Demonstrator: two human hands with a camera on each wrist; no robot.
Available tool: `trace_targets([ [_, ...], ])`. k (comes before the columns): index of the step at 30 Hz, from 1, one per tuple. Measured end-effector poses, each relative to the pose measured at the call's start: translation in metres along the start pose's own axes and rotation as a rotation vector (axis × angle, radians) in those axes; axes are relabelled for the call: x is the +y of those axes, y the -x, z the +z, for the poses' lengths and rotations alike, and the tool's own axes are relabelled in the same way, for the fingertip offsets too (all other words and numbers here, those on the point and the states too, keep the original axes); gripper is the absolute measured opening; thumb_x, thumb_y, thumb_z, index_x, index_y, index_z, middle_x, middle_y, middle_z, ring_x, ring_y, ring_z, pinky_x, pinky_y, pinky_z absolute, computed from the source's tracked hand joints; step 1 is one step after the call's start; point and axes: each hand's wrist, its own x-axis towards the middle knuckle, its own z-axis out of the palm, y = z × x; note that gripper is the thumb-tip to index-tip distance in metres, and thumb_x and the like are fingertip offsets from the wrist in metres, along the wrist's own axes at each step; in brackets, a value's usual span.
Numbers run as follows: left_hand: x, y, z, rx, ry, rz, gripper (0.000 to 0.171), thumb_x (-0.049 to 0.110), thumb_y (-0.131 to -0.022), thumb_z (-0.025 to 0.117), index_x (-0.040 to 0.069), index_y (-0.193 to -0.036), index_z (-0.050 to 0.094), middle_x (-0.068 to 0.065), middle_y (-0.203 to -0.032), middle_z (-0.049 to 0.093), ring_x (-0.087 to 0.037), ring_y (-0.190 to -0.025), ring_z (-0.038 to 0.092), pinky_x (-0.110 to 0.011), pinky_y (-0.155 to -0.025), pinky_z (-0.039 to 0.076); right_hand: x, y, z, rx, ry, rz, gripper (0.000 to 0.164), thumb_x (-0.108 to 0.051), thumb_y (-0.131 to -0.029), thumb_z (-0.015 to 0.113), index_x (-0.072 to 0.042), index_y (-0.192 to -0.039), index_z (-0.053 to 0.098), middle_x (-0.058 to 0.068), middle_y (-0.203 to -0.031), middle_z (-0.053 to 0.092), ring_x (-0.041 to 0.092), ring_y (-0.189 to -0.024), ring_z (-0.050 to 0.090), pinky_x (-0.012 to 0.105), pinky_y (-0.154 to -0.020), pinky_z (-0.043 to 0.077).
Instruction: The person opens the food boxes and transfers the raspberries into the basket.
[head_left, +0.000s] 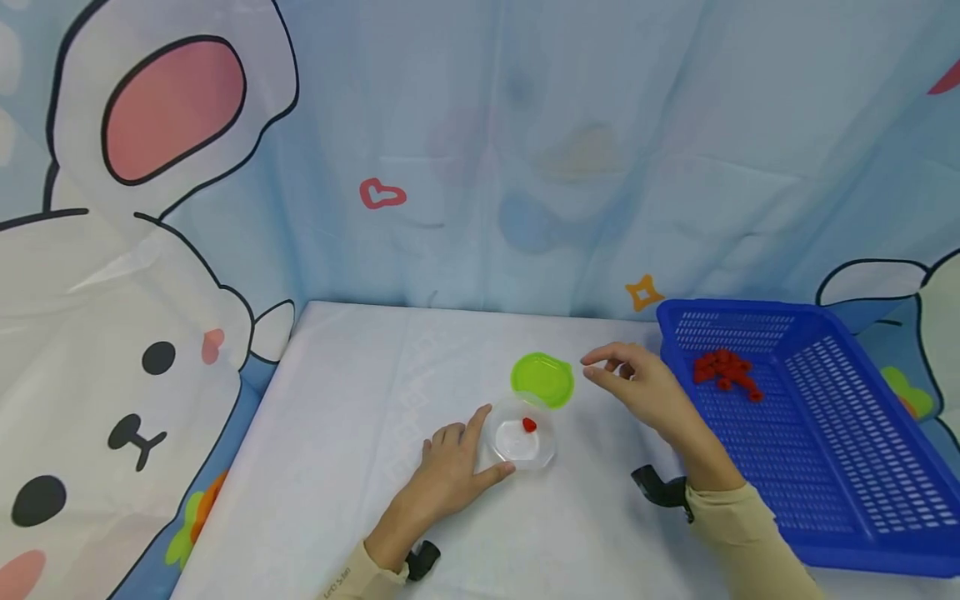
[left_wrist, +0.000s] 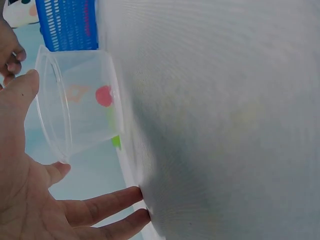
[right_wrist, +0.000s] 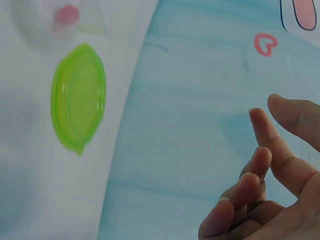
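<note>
A clear plastic tub point(head_left: 504, 446) stands upright on the white-covered table, with one small red piece point(head_left: 529, 425) inside. My left hand point(head_left: 450, 471) is at its left side, the thumb and forefinger spread along the rim; in the left wrist view two other fingers point(left_wrist: 107, 205) reach down to the tabletop. Just behind the tub lies a green lid point(head_left: 542, 377), partly overlapped by it in the head view. Over the table between lid and basket is my right hand point(head_left: 637, 383), its thumb and forefinger extended with a gap between them and nothing held.
A large blue plastic basket point(head_left: 825, 475) stands at the right end of the table, with several small red pieces point(head_left: 723, 368) piled toward its back left. A printed cloth curtain point(head_left: 480, 233) hangs behind the table. Both wrists carry black camera mounts.
</note>
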Motion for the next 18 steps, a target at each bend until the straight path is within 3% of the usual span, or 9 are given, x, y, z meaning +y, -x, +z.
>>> trace_targets([
  [6, -0.001, 0.0, 0.0, -0.008, -0.009, -0.006, 0.09, 0.067, -0.09, 0.059, 0.021, -0.159, 0.023, -0.022, -0.134, 0.05, -0.042, -0.128, 0.043, -0.067, -0.102, 0.032, 0.001, -0.007, 0.036, -0.031, 0.018, -0.072, 0.016, -0.01, -0.092, 0.073, -0.006, -0.107, 0.074, 0.008, -0.091, 0.054, 0.026, -0.079, 0.046, 0.034, -0.06, 0.041],
  [12, -0.002, 0.0, 0.001, -0.015, -0.02, -0.008, 0.09, 0.068, -0.09, 0.058, 0.02, -0.159, 0.024, -0.022, -0.135, 0.05, -0.042, -0.129, 0.044, -0.067, -0.102, 0.032, 0.019, -0.016, 0.062, -0.172, 0.002, -0.178, 0.016, -0.006, -0.089, 0.075, -0.008, -0.104, 0.076, 0.006, -0.094, 0.06, 0.032, -0.091, 0.048, 0.038, -0.072, 0.039],
  [18, 0.0, 0.0, 0.0, -0.017, -0.019, -0.008, 0.09, 0.068, -0.091, 0.057, 0.02, -0.159, 0.024, -0.022, -0.136, 0.05, -0.043, -0.129, 0.043, -0.068, -0.102, 0.032, 0.031, -0.025, 0.079, -0.309, 0.099, -0.188, 0.017, -0.005, -0.085, 0.077, -0.014, -0.099, 0.079, 0.01, -0.091, 0.052, 0.028, -0.09, 0.041, 0.038, -0.072, 0.035],
])
